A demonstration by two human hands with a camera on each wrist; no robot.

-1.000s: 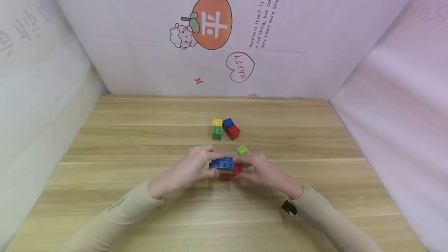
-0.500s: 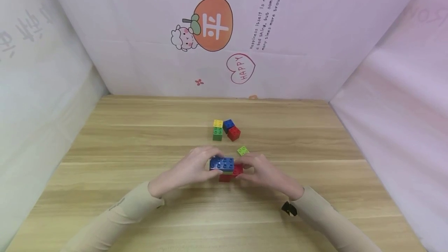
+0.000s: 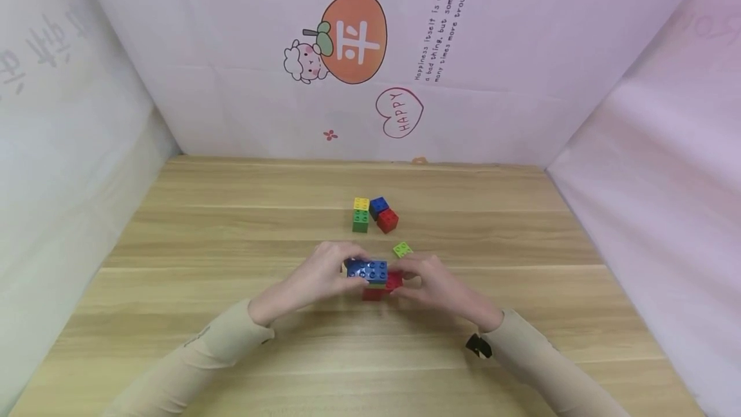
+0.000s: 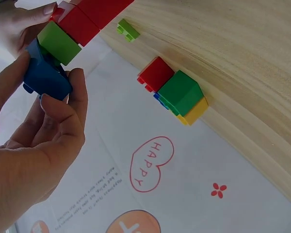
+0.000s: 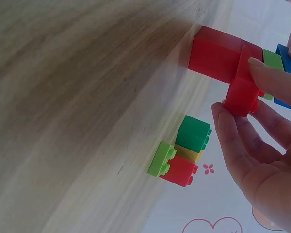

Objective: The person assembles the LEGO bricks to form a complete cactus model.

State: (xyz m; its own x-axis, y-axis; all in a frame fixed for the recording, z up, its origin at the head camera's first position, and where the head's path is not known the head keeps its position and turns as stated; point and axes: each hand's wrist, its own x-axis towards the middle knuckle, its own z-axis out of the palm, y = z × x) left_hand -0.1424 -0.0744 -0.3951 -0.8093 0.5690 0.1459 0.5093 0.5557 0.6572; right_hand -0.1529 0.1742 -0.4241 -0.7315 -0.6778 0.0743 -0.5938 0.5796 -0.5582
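Note:
Between the hands stands a small stack of toy building bricks. My left hand [image 3: 318, 278] pinches the blue brick [image 3: 373, 271] on top, thumb along its near side. Beneath the blue brick, a light green brick [image 4: 60, 42] sits on a longer red brick [image 5: 245, 80]. That red brick rests on another red brick [image 5: 216, 53], which is lowest. My right hand [image 3: 440, 288] grips the longer red brick's right end between thumb and fingers. In the left wrist view the blue brick overhangs the green one; whether it is fully pressed down I cannot tell.
Just behind the right hand lies a loose lime green brick [image 3: 402, 249]. Farther back are a green brick [image 3: 360, 220], a yellow brick [image 3: 361, 203], a blue brick [image 3: 379, 204] and a red brick [image 3: 388, 220], close together. Printed white sheeting [image 3: 243, 108] encloses the wooden table [image 3: 231, 211].
My left thumb has shifted right along the blue brick's near side, and more of its studs show. The right hand keeps its grip on the red brick, and the loose bricks stay put.

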